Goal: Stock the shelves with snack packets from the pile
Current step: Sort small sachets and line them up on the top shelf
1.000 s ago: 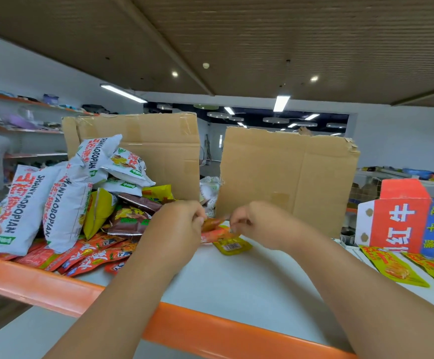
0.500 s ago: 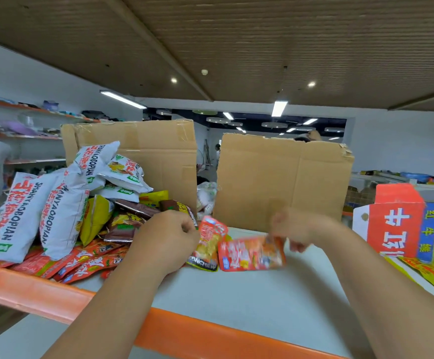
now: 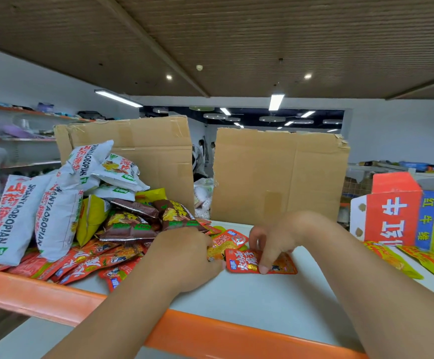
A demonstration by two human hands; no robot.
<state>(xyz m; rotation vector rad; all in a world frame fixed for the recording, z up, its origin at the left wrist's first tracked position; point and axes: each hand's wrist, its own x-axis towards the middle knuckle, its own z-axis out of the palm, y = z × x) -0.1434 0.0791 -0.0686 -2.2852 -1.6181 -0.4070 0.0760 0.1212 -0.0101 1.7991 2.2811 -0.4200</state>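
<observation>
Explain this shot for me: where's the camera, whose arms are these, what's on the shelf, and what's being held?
There is no robot here. These are a person's two bare hands, filmed by one wide-angle camera worn on their head and looking forward and down, so this is the only view.

The arms reach onto a white shelf with an orange rim. On its left lies the pile of snack packets, with white bags leaning on it. Cardboard sheets stand at the back. A red box stands at right, with yellow packets lying before it.

The left hand grips an orange packet at the pile's edge. The right hand pinches a red packet lying flat on the shelf.
</observation>
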